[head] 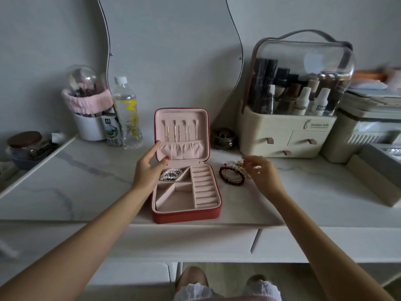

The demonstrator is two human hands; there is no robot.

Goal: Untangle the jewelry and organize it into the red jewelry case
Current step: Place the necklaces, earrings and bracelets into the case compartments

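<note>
Jewelry (233,175) lies beside the case (186,215); your left hand (149,168), fingers relaxed, steadies the lid, right hand (261,171) loose, reaching, holding nothing.

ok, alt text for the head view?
An open red jewelry case sits on a white marble vanity; the left hand touches its upright lid, the right hand reaches for tangled beaded bracelets beside it. Pearl beads fill one compartment.

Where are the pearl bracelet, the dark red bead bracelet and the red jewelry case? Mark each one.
pearl bracelet (171,173): head view, on the beads in the top-left compartment.
dark red bead bracelet (231,183): head view, on its near beads.
red jewelry case (186,217): head view, on the front outer wall.
</note>
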